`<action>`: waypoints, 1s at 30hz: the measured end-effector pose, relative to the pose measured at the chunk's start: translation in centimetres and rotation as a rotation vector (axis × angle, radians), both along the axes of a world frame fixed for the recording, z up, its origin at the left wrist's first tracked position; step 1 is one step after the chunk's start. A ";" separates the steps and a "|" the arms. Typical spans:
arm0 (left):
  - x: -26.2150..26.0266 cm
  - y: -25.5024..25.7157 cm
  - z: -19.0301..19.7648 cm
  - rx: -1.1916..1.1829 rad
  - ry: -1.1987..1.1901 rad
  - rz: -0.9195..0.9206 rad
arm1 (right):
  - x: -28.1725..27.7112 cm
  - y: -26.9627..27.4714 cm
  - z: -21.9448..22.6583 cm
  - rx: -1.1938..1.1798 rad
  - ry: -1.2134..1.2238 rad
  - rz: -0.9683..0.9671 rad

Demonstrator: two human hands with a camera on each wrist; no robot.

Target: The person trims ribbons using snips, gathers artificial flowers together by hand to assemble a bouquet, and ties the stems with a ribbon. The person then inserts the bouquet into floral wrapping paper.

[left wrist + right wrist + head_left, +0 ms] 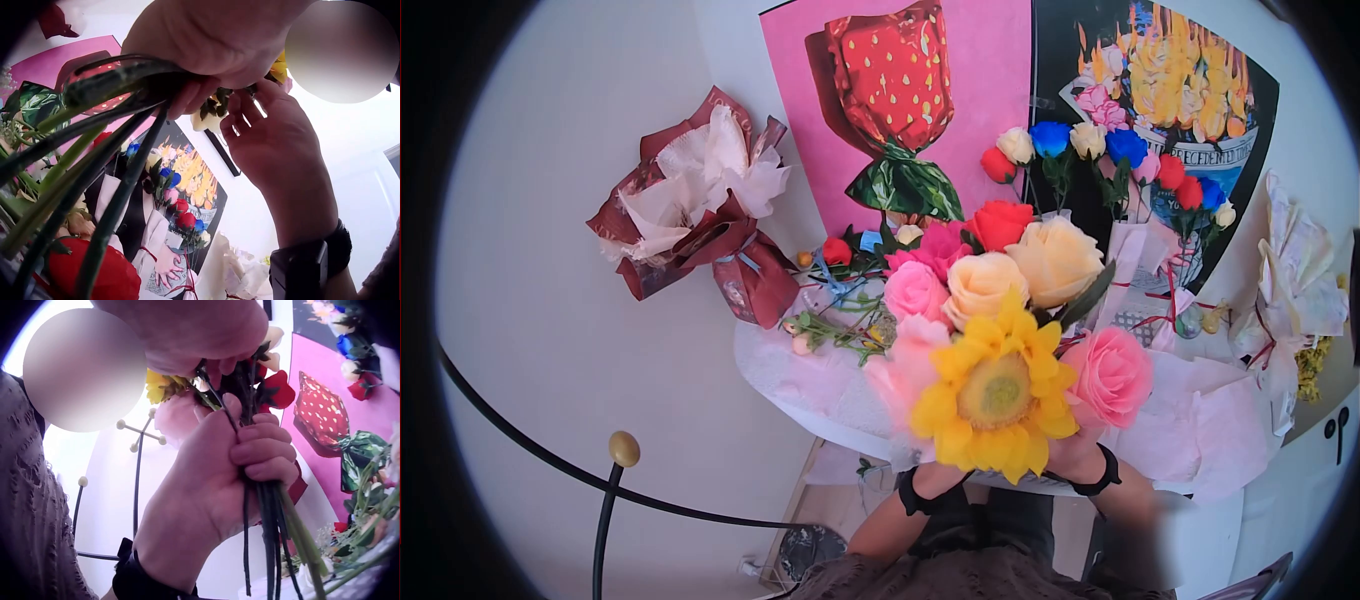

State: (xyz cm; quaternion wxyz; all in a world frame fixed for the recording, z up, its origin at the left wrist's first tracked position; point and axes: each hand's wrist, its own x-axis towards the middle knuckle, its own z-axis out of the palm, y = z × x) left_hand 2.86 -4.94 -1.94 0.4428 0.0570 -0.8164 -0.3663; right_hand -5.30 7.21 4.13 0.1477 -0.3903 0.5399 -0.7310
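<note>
An artificial bouquet with a yellow sunflower (1000,390), cream roses (1055,262), pink roses (1108,376) and a red rose (1000,226) faces the head camera. My left hand (938,478) (231,469) grips its bundled green stems (106,140) (272,531), with the fingers wrapped round them. Just under the flower heads, my right hand (1078,457) (269,147) has its fingers bent round a thin dark stem (220,400). The flowers hide most of both hands in the head view.
A maroon-wrapped bouquet (750,265) is at the left. Blue, red and white roses (1125,148) stand behind, before two pictures (800,110). Loose greenery (850,330) and pale wrapping paper (1200,420) lie on the white table. A wrapped bunch (1290,290) is at the right.
</note>
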 end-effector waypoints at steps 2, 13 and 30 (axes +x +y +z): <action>0.7 -0.3 -0.3 -0.016 -0.006 -0.019 | -0.8 0.4 -0.8 0.061 0.279 0.018; 3.7 -0.8 -2.0 -0.093 -0.043 -0.093 | -2.2 2.1 -3.1 0.474 1.173 -0.220; 0.1 0.2 -1.9 -0.200 -0.108 -0.228 | -3.8 2.8 -2.8 0.277 1.164 -0.295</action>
